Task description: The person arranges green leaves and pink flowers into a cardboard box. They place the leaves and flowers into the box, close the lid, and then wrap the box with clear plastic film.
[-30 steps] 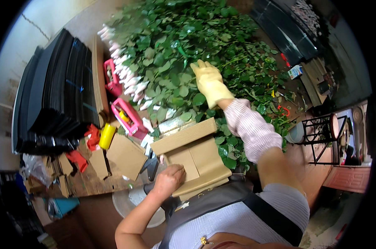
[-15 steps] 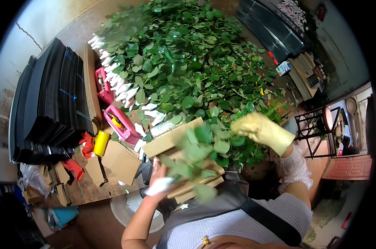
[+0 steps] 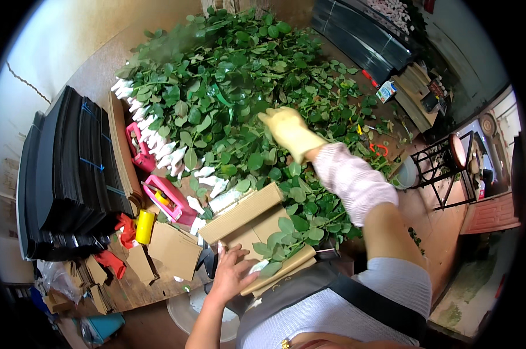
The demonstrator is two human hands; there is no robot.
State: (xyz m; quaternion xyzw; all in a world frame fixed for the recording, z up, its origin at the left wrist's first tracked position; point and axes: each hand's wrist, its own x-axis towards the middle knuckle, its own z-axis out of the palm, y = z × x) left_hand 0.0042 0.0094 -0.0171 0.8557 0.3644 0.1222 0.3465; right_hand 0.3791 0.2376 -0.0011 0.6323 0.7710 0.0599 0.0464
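My bare left hand [image 3: 233,273] rests with spread fingers at the left end of a creased cardboard wrap [image 3: 242,215]. Beside its fingertips lies a flower stem whose head sits in a white sleeve [image 3: 257,267]; its green leaves [image 3: 295,235] spread over the cardboard. My right hand [image 3: 286,131], in a pale yellow rubber glove, reaches onto a large heap of leafy stems [image 3: 228,75] that look like roses. The gloved fingers are stretched out at the leaves, and no stem shows lifted in them. Several white-sleeved heads [image 3: 164,154] line the heap's left side.
At the left stand stacked black sheets [image 3: 71,168]. Pink tape dispensers [image 3: 173,200], a yellow roll [image 3: 144,227] and flat cardboard pieces [image 3: 173,250] lie nearer. Beyond the heap at right is a dark wrapped stack [image 3: 359,38]. A metal-framed stool [image 3: 449,168] stands on the floor.
My gloved right hand has moved left and farther out over the heap. The blurred leafy stem near my left hand now lies on the cardboard, and the left fingers have spread.
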